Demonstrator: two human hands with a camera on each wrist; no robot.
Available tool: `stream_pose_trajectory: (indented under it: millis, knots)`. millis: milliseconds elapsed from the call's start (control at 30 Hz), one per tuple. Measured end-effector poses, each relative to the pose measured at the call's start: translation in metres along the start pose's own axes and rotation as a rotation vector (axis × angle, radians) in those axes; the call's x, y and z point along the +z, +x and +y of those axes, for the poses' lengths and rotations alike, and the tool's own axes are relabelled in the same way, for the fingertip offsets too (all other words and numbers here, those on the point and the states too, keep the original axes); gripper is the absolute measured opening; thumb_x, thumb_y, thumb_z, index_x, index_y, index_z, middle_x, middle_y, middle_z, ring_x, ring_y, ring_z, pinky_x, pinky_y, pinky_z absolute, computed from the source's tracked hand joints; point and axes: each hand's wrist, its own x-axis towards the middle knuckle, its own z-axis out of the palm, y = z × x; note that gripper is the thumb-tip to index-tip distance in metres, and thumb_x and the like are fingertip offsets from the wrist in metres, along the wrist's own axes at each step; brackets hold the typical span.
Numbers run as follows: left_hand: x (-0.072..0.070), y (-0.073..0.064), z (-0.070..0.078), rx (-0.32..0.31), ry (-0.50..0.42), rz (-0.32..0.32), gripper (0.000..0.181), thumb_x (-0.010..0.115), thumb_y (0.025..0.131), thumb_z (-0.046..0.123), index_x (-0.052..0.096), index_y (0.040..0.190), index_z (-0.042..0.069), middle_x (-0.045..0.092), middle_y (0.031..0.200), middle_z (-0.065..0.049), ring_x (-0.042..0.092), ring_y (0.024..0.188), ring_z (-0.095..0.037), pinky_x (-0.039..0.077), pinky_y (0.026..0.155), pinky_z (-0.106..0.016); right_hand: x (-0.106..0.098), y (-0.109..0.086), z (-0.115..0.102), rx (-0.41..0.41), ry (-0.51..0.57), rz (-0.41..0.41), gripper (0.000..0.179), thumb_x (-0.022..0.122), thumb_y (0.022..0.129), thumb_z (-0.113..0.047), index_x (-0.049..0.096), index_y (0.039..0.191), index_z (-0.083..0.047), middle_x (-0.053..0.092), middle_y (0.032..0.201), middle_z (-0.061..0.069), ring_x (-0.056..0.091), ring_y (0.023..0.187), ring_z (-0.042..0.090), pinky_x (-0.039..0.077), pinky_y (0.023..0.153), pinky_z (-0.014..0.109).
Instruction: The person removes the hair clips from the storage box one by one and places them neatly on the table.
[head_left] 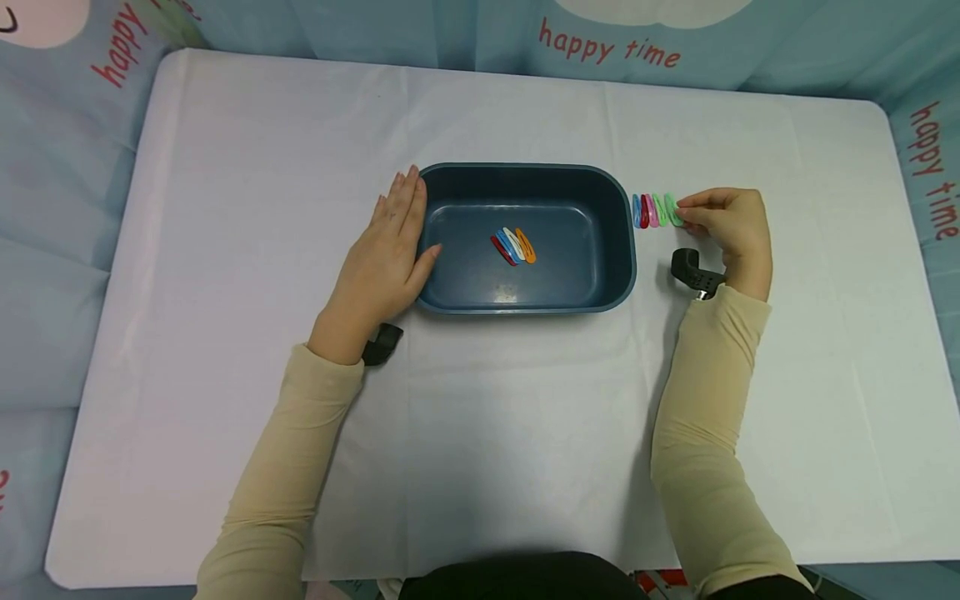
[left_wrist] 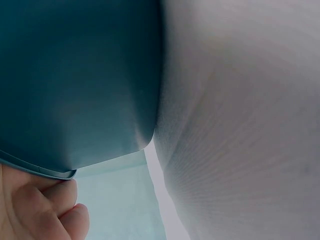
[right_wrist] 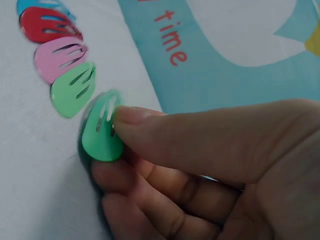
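Observation:
In the right wrist view, my right hand (right_wrist: 200, 155) pinches a green snap hair clip (right_wrist: 102, 135) between thumb and fingers, close over the table. Beside it lies a row of clips: another green one (right_wrist: 72, 92), a pink one (right_wrist: 56, 57), a red one (right_wrist: 42, 25) and a blue one at the far end. My left hand (head_left: 386, 254) lies with straight fingers along the left rim of a dark blue rectangular bin (head_left: 525, 310). Inside the bin, several clips rest side by side near the middle: red, blue, white and an orange one (head_left: 526, 246).
A white cloth (head_left: 510, 433) covers the table. The row of clips lies just right of the bin's right wall. Blue curtains (head_left: 360, 33) with red lettering hang along the back and sides. A black wrist camera (head_left: 693, 271) sits beneath the right wrist.

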Motion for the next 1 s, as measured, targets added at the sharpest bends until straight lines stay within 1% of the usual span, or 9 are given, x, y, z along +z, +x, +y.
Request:
stream_pose_trajectory:
  millis: [167,267,400,533,667,833,1000]
  knots:
    - [0.0,-0.0003,0.0,-0.002,-0.003,0.0,0.067,0.042,0.1,0.028,0.011,0.147,-0.008,0.004,0.156,-0.018,0.0,0.144,-0.024,0.006,0.114,-0.04,0.0,0.0007,0.0007,-0.003,-0.05,0.023,0.026,0.071,0.081,-0.001,0.072,0.062,-0.019,0.062,0.061,-0.014,0.057,0.056,-0.001,0.047,0.055,0.011]
    - [0.0,-0.0003,-0.0001,-0.002,-0.001,0.0,0.067,0.042,0.1,0.029,0.01,0.147,-0.008,0.004,0.156,-0.018,0.0,0.144,-0.024,0.006,0.114,-0.04,0.0005,0.0011,0.0004,-0.004,-0.107,0.041,0.025,0.071,0.081,-0.003,0.071,0.063,-0.021,0.061,0.061,-0.015,0.055,0.056,0.0,0.046,0.054,0.011]
    - [-0.0001,0.0001,-0.0002,-0.004,0.004,-0.004,0.068,0.041,0.1,0.029,0.01,0.147,-0.008,0.004,0.156,-0.018,0.0,0.144,-0.024,0.006,0.114,-0.04,0.0016,0.0024,0.0001,0.002,-0.153,0.062,0.023,0.072,0.082,-0.007,0.072,0.064,-0.022,0.06,0.062,-0.016,0.053,0.057,0.001,0.044,0.055,0.012]
    - [-0.0004,0.0001,0.0002,-0.002,0.004,-0.001,0.068,0.041,0.1,0.029,0.01,0.147,-0.008,0.004,0.156,-0.018,0.0,0.144,-0.024,0.006,0.114,-0.04,0.0036,0.004,0.0001,0.006,-0.165,0.08,0.02,0.073,0.082,-0.009,0.072,0.067,-0.022,0.06,0.064,-0.016,0.052,0.059,0.003,0.043,0.056,0.013]
    - [-0.0006,-0.0002,0.0008,0.0,0.0,0.004,0.067,0.042,0.1,0.029,0.011,0.147,-0.008,0.005,0.156,-0.019,0.0,0.144,-0.024,0.006,0.114,-0.039,0.0065,0.0053,0.0,-0.01,-0.189,0.094,0.015,0.073,0.082,-0.009,0.074,0.072,-0.02,0.059,0.067,-0.015,0.049,0.062,0.006,0.042,0.057,0.015]
    - [0.0,0.0001,0.0005,0.003,-0.004,0.007,0.067,0.042,0.1,0.029,0.011,0.147,-0.009,0.005,0.156,-0.019,0.001,0.144,-0.024,0.006,0.114,-0.039,0.0086,0.0054,-0.0001,-0.025,-0.194,0.092,0.01,0.073,0.082,-0.007,0.075,0.076,-0.016,0.059,0.067,-0.015,0.049,0.064,0.006,0.042,0.058,0.014]
    - [-0.0001,0.0007,0.0004,0.001,-0.007,-0.005,0.067,0.041,0.1,0.029,0.01,0.147,-0.008,0.004,0.156,-0.019,0.001,0.144,-0.026,0.006,0.114,-0.039,0.0096,0.0048,-0.0002,-0.018,-0.199,0.09,0.007,0.075,0.08,-0.011,0.074,0.077,-0.017,0.06,0.065,-0.015,0.05,0.066,0.006,0.043,0.06,0.015]
